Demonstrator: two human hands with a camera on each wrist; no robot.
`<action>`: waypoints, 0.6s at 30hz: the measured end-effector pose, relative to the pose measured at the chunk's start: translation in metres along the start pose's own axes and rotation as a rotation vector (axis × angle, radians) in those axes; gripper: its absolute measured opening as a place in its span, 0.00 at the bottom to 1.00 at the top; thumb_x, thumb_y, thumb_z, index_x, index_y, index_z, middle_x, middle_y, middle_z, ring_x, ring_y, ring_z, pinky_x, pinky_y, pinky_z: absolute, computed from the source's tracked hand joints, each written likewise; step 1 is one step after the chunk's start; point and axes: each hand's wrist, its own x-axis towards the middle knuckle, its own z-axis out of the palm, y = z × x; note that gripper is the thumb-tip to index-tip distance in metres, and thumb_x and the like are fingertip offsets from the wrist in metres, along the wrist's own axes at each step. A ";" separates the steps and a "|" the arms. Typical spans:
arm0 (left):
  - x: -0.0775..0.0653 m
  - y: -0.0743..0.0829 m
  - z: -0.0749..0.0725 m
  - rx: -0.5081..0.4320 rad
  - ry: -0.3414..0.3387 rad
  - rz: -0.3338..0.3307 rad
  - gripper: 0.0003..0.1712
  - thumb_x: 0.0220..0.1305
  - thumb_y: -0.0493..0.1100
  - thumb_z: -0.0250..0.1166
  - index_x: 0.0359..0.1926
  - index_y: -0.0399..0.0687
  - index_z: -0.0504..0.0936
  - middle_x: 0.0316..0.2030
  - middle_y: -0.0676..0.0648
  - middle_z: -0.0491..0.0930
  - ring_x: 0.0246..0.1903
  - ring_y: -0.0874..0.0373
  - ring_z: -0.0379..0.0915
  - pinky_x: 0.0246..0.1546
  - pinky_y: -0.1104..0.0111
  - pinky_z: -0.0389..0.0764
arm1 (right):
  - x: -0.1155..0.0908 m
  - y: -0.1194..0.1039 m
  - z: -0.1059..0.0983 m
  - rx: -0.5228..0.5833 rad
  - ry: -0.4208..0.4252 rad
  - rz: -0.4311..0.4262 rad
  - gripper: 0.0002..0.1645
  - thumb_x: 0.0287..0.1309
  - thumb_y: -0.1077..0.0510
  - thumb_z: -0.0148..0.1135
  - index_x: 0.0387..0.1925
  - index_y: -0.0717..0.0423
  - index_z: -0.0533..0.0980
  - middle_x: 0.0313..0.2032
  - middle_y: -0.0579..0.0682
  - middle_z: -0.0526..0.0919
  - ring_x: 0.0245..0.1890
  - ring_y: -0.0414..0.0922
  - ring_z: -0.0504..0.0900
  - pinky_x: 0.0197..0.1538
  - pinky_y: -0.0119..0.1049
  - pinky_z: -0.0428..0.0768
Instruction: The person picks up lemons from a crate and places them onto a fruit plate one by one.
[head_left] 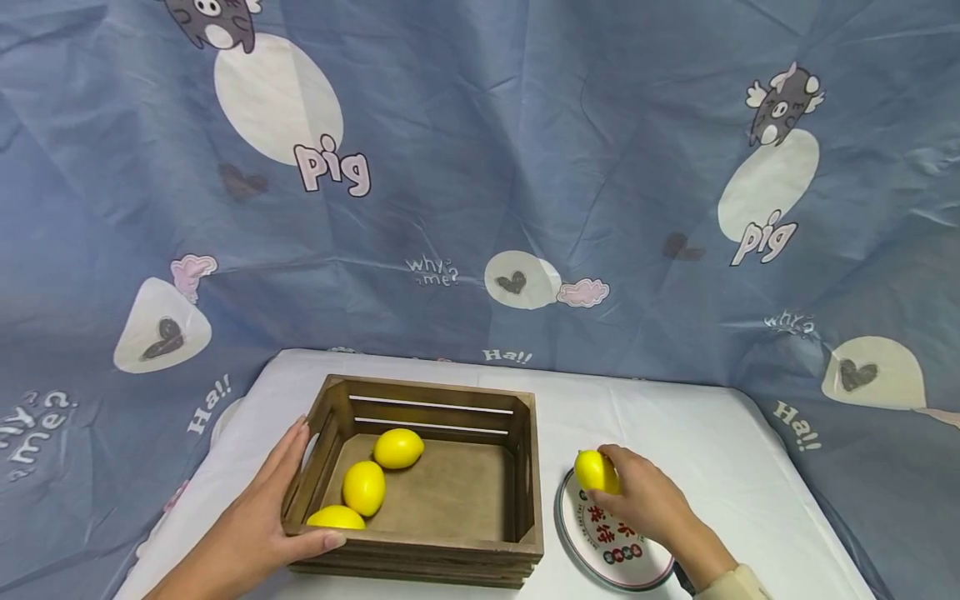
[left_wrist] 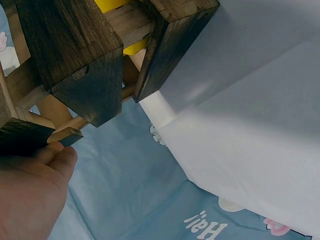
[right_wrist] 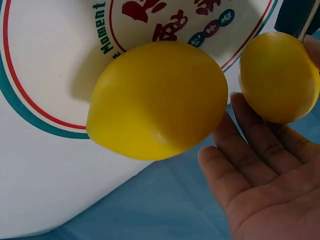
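A brown slatted wooden crate [head_left: 420, 546] holds three lemons: one toward the back [head_left: 398, 448], one in the middle [head_left: 363, 488] and one at the front left [head_left: 336, 517]. My left hand [head_left: 251, 508] rests on the crate's front left corner, fingers extended along the left side and thumb across the front rim. Over a round printed plate [head_left: 648, 571], my right hand [head_left: 651, 497] holds a lemon [head_left: 597, 472] between thumb and fingers. The right wrist view shows this held lemon [right_wrist: 280, 77] and, beside the fingers, another lemon [right_wrist: 157, 102] over the plate, hidden in the head view.
Both crate and plate stand on a white-covered table [head_left: 637, 417], the plate to the right of the crate. Behind the table hangs a blue printed cloth [head_left: 450, 208], which also drapes past both sides. The crate's left side has a handle cutout.
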 end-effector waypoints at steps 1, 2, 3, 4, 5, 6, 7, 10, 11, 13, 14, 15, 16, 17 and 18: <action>0.000 0.000 0.000 0.001 -0.001 -0.003 0.79 0.52 0.67 0.80 0.85 0.45 0.35 0.83 0.39 0.34 0.73 0.23 0.51 0.55 0.26 0.69 | 0.000 0.000 0.001 -0.001 -0.004 0.003 0.40 0.53 0.50 0.81 0.62 0.63 0.77 0.50 0.54 0.85 0.40 0.45 0.81 0.45 0.49 0.85; 0.000 0.000 0.000 0.003 -0.002 -0.004 0.79 0.52 0.67 0.80 0.85 0.45 0.35 0.83 0.39 0.34 0.73 0.23 0.51 0.55 0.26 0.69 | 0.001 0.000 0.002 -0.004 -0.008 0.004 0.40 0.52 0.50 0.81 0.62 0.64 0.77 0.50 0.54 0.85 0.39 0.45 0.81 0.45 0.50 0.85; 0.000 0.001 0.000 0.003 -0.001 -0.006 0.79 0.52 0.67 0.80 0.85 0.45 0.35 0.83 0.38 0.34 0.73 0.23 0.51 0.55 0.26 0.69 | 0.001 0.001 0.003 -0.008 -0.009 0.005 0.40 0.52 0.50 0.81 0.62 0.63 0.77 0.50 0.54 0.85 0.39 0.44 0.80 0.45 0.49 0.84; 0.000 0.001 0.001 0.003 -0.001 -0.006 0.79 0.51 0.67 0.80 0.85 0.45 0.35 0.83 0.38 0.34 0.73 0.23 0.51 0.56 0.26 0.69 | 0.002 0.001 0.004 -0.013 -0.010 0.007 0.40 0.52 0.50 0.81 0.62 0.63 0.77 0.49 0.54 0.85 0.38 0.44 0.80 0.45 0.48 0.84; 0.000 0.001 0.001 0.003 -0.001 -0.008 0.80 0.51 0.67 0.80 0.85 0.45 0.35 0.83 0.38 0.34 0.73 0.23 0.51 0.56 0.26 0.69 | 0.002 0.001 0.004 -0.019 -0.010 0.006 0.39 0.52 0.50 0.81 0.62 0.63 0.77 0.49 0.54 0.85 0.38 0.44 0.80 0.45 0.48 0.84; 0.000 0.001 0.001 -0.001 -0.001 -0.007 0.80 0.51 0.67 0.80 0.85 0.45 0.35 0.83 0.38 0.34 0.73 0.24 0.51 0.56 0.26 0.69 | 0.002 0.001 0.005 -0.025 -0.010 0.005 0.39 0.52 0.50 0.82 0.62 0.63 0.77 0.49 0.53 0.85 0.38 0.44 0.80 0.44 0.48 0.84; 0.000 0.000 0.001 -0.004 -0.001 -0.006 0.80 0.51 0.67 0.80 0.85 0.45 0.35 0.83 0.39 0.34 0.73 0.24 0.51 0.56 0.26 0.69 | 0.002 0.001 0.006 -0.029 -0.008 0.005 0.39 0.52 0.50 0.82 0.61 0.62 0.77 0.48 0.53 0.85 0.37 0.44 0.79 0.44 0.47 0.83; 0.000 0.001 0.001 -0.012 0.000 0.001 0.79 0.52 0.67 0.80 0.85 0.45 0.35 0.84 0.39 0.34 0.74 0.24 0.51 0.56 0.27 0.69 | 0.002 0.002 0.009 -0.041 -0.008 0.005 0.38 0.51 0.51 0.82 0.61 0.62 0.77 0.48 0.53 0.85 0.37 0.44 0.79 0.44 0.47 0.83; 0.000 0.001 0.000 -0.015 0.001 0.003 0.79 0.52 0.67 0.80 0.85 0.46 0.35 0.84 0.40 0.34 0.74 0.25 0.51 0.56 0.27 0.69 | 0.003 0.003 0.009 -0.044 -0.009 0.004 0.38 0.51 0.51 0.82 0.60 0.62 0.77 0.48 0.53 0.85 0.37 0.44 0.79 0.44 0.47 0.83; 0.000 0.001 0.000 -0.019 0.001 0.005 0.79 0.52 0.67 0.80 0.85 0.46 0.35 0.84 0.40 0.34 0.74 0.25 0.51 0.56 0.27 0.69 | 0.003 0.003 0.010 -0.046 -0.010 0.006 0.38 0.51 0.51 0.82 0.60 0.62 0.77 0.48 0.53 0.85 0.37 0.44 0.79 0.44 0.47 0.83; 0.000 0.002 0.000 -0.020 0.001 0.005 0.79 0.52 0.67 0.80 0.85 0.46 0.35 0.84 0.40 0.34 0.74 0.25 0.51 0.56 0.27 0.69 | 0.003 0.003 0.010 -0.047 -0.013 0.007 0.38 0.51 0.51 0.82 0.60 0.63 0.77 0.48 0.53 0.85 0.37 0.44 0.80 0.44 0.48 0.84; 0.000 0.002 0.000 -0.020 0.001 0.004 0.79 0.52 0.67 0.80 0.85 0.46 0.34 0.84 0.40 0.34 0.74 0.25 0.51 0.56 0.27 0.69 | 0.004 0.003 0.010 -0.047 -0.016 0.008 0.38 0.51 0.51 0.82 0.60 0.63 0.77 0.48 0.53 0.85 0.37 0.45 0.80 0.44 0.48 0.84; 0.000 0.002 0.000 -0.020 0.001 0.003 0.79 0.52 0.67 0.80 0.85 0.47 0.34 0.84 0.40 0.34 0.74 0.25 0.51 0.56 0.27 0.69 | 0.004 0.004 0.011 -0.047 -0.019 0.014 0.38 0.51 0.51 0.82 0.60 0.63 0.77 0.48 0.53 0.85 0.37 0.45 0.80 0.44 0.48 0.84; 0.000 0.002 0.000 -0.019 0.001 0.002 0.79 0.52 0.67 0.80 0.85 0.47 0.34 0.84 0.40 0.34 0.74 0.25 0.51 0.56 0.27 0.69 | 0.004 0.003 0.011 -0.047 -0.022 0.015 0.39 0.51 0.51 0.82 0.60 0.63 0.77 0.48 0.53 0.85 0.37 0.45 0.80 0.44 0.49 0.84; -0.001 0.002 0.000 -0.019 0.001 0.001 0.79 0.51 0.67 0.80 0.85 0.47 0.34 0.84 0.41 0.34 0.74 0.25 0.51 0.56 0.27 0.69 | 0.004 0.003 0.011 -0.047 -0.026 0.019 0.39 0.51 0.51 0.82 0.60 0.63 0.77 0.48 0.53 0.85 0.37 0.45 0.80 0.45 0.49 0.84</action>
